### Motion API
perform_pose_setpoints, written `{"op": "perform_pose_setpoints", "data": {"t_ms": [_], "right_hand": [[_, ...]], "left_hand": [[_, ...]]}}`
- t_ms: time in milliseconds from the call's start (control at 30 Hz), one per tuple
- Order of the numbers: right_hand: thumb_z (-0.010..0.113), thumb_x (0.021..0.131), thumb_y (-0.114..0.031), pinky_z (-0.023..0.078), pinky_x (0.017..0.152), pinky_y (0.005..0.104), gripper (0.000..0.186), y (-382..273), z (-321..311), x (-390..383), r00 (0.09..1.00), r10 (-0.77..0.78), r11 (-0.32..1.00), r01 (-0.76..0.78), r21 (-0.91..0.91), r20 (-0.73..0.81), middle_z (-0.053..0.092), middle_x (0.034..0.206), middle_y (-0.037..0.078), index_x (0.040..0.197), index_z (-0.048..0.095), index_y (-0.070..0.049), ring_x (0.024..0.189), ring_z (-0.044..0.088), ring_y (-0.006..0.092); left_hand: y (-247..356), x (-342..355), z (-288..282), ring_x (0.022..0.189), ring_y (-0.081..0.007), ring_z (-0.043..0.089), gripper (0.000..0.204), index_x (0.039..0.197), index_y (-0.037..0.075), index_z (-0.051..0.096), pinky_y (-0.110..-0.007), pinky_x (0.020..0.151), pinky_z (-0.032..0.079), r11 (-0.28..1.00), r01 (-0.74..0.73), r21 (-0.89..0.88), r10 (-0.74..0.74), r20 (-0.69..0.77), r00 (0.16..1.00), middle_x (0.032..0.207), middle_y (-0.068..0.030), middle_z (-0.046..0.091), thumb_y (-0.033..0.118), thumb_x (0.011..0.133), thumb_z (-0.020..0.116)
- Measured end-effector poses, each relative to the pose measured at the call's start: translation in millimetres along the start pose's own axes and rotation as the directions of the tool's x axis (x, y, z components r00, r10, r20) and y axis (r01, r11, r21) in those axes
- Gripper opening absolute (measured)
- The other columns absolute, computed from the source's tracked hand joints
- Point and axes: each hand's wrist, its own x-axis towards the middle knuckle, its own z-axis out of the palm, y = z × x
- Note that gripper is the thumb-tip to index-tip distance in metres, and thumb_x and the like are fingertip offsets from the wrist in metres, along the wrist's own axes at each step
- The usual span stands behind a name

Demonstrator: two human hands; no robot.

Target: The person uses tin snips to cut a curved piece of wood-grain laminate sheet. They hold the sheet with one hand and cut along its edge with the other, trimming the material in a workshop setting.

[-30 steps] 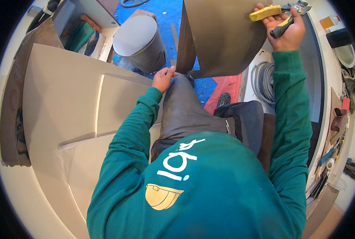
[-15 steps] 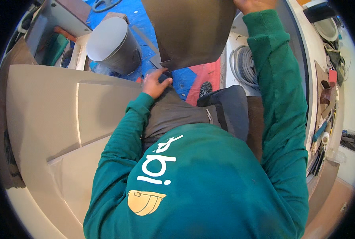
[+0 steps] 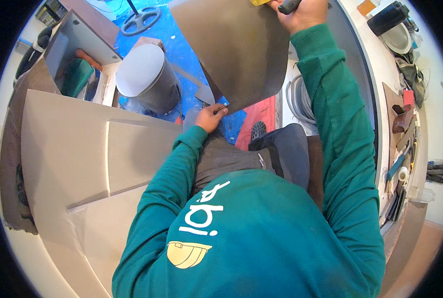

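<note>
A large brown flexible sheet hangs in front of me, its lower edge over my lap. My left hand pinches the sheet's lower left corner between thumb and fingers. Up at the top edge, my right hand is closed around a tool with a dark handle, beside the sheet's right upper part. A yellow piece shows next to that hand, cut off by the picture's edge, so its kind is unclear. Whether the right hand also grips the sheet, I cannot tell.
A grey cylindrical bin with a pale lid stands on the blue floor cover. Beige panels lie at my left. Coiled grey hose rests at the right, near a ledge of tools, including a blue-handled brush.
My left hand has moved slightly right and closed on the sheet's corner. The sheet has tilted and shifted left, and my right hand now shows with the dark-handled tool.
</note>
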Motion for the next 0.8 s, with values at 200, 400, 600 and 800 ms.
{"op": "perform_pose_setpoints", "data": {"t_ms": [200, 400, 600, 800], "right_hand": [[0.052, 0.098, -0.041, 0.053, 0.091, 0.0585, 0.058, -29, 3, 8, 0.989, 0.12, 0.988, -0.11, 0.104, -0.091, 0.058, 0.11, 0.035, 0.118, 0.044, 0.013, 0.098, 0.062, 0.0479], [0.054, 0.097, -0.036, 0.034, 0.113, 0.0666, 0.059, -54, 2, 41, 0.948, 0.311, 0.881, -0.264, 0.393, -0.061, 0.045, 0.132, 0.032, 0.128, 0.036, 0.012, 0.128, 0.046, 0.0498], [0.053, 0.098, -0.033, 0.032, 0.112, 0.0692, 0.051, -63, -12, 62, 0.958, 0.259, 0.904, -0.195, 0.381, -0.124, 0.046, 0.132, 0.026, 0.131, 0.037, 0.003, 0.128, 0.047, 0.0465], [0.05, 0.1, -0.029, 0.021, 0.123, 0.0609, 0.083, -55, -32, 28, 0.965, 0.263, 0.911, -0.253, 0.326, 0.012, 0.026, 0.152, 0.042, 0.149, 0.006, 0.021, 0.145, 0.03, 0.0521]], "left_hand": [[22, -29, -23, 0.071, -0.0121, 0.058, 0.028, 0.094, 0.0, 0.074, -0.03, 0.067, 0.047, 0.984, -0.05, -0.169, 0.031, -0.115, 0.993, 0.077, -0.0022, 0.066, 0.028, 0.092, 0.075], [71, -58, -60, 0.079, -0.0064, 0.055, 0.016, 0.096, 0.004, 0.067, -0.024, 0.072, 0.045, 0.793, -0.208, -0.572, 0.092, -0.226, 0.97, 0.087, 0.0023, 0.065, 0.019, 0.096, 0.073], [126, -68, -125, 0.086, -0.0102, 0.062, 0.016, 0.106, 0.003, 0.064, -0.029, 0.082, 0.05, 0.713, -0.387, -0.585, 0.095, -0.466, 0.88, 0.097, -0.0023, 0.069, 0.017, 0.099, 0.068], [176, -73, -165, 0.093, -0.0155, 0.067, 0.021, 0.111, -0.001, 0.063, -0.03, 0.087, 0.052, 0.717, -0.428, -0.551, 0.134, -0.493, 0.86, 0.105, -0.0089, 0.071, 0.018, 0.1, 0.063]]}}
